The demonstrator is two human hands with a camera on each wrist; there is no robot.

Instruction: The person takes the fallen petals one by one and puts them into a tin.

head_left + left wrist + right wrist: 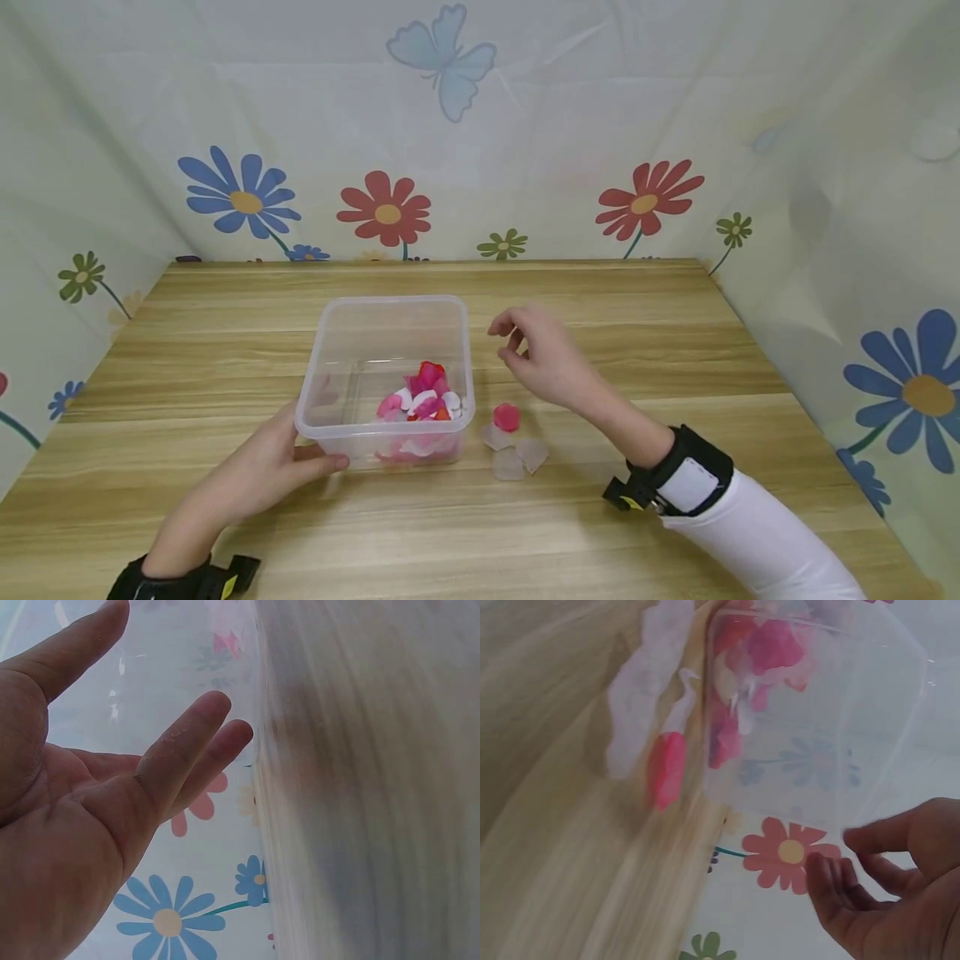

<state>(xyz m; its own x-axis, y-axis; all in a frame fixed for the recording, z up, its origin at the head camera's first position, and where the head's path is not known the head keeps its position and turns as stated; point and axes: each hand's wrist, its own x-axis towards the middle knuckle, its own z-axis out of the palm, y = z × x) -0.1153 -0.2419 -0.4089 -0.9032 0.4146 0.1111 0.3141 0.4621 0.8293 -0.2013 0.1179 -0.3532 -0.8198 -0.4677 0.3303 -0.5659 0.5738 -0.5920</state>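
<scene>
A clear plastic container (pixel 384 431) stands on the table with pink, white and red petals (pixel 424 402) heaped toward its right side. My left hand (pixel 266 454) rests at its near left corner, the thumb along the front wall. In the left wrist view the fingers (pixel 184 746) of that hand look extended and spread beside the see-through wall. To the right of the container my right hand (pixel 546 354) hovers over the table, fingers loosely bent and nothing between them. Just below it lie a pink petal (pixel 507 417) and several pale petals (pixel 532 455).
The wood-grain table (pixel 637 333) meets a hanging cloth (pixel 525 125) printed with flowers and a butterfly at its far edge. The same kind of cloth hangs along the left and right sides.
</scene>
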